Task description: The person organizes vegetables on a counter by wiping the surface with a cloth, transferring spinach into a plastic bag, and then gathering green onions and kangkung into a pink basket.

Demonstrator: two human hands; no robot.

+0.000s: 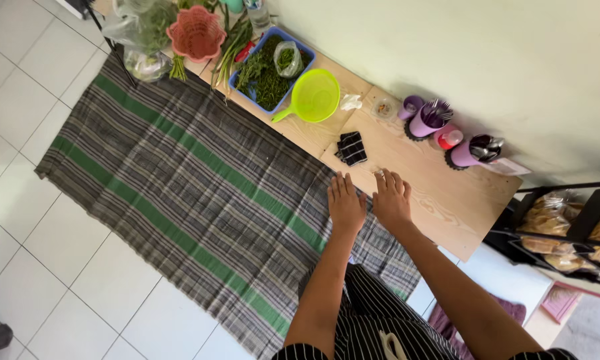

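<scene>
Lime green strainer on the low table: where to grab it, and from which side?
Take the lime green strainer by its short handle, which sticks out from the bowl toward the striped mat. Come from the mat side: the blue tray of greens crowds the other side of the bowl, and the round rim offers a poorer grip.
</scene>
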